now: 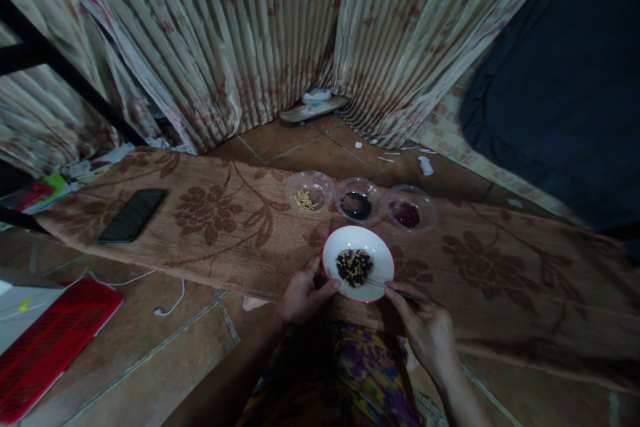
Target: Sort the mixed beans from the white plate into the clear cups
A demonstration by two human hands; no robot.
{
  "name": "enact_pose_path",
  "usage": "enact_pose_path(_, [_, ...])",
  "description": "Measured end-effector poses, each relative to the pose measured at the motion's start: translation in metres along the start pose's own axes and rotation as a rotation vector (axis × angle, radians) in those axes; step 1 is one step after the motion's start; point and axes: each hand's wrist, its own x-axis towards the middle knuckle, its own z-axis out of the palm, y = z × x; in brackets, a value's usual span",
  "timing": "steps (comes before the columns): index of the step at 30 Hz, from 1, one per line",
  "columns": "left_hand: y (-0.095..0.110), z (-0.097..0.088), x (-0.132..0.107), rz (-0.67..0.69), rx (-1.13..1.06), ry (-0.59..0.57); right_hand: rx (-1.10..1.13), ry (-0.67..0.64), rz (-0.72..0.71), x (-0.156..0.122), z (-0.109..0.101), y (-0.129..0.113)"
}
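Observation:
A white plate with a red rim (380, 257) lies on a brown flowered cloth and holds a pile of mixed dark and pale beans (354, 266). My left hand (304, 293) grips the plate's near left edge with closed fingers. My right hand (425, 327) pinches thin metal tweezers (385, 285), whose tips reach toward the bean pile. Behind the plate stand three clear bowls: one with pale beans (309, 191), one with black beans (357, 201), one with dark red beans (409, 209).
A black phone (133, 215) lies on the brown flowered cloth (225, 227) at the left. A red case (47, 340) and a white cable (167, 303) lie on the tiled floor. Curtains (250, 33) hang behind, with a sandal (313, 107) beneath them.

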Motion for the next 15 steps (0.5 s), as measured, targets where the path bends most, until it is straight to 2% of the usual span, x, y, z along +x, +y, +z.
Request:
enact_pose_path(6, [0.0,0.0001,-0.0005,0.003,-0.004,-0.014,-0.005,-0.001,0.004,-0.0002,-0.0015,-0.0044])
enact_pose_path(15, [0.0025,-0.0007,-0.0004,-0.012,0.027,-0.016,0.009,0.031,0.026,-0.0011,-0.0009,0.0013])
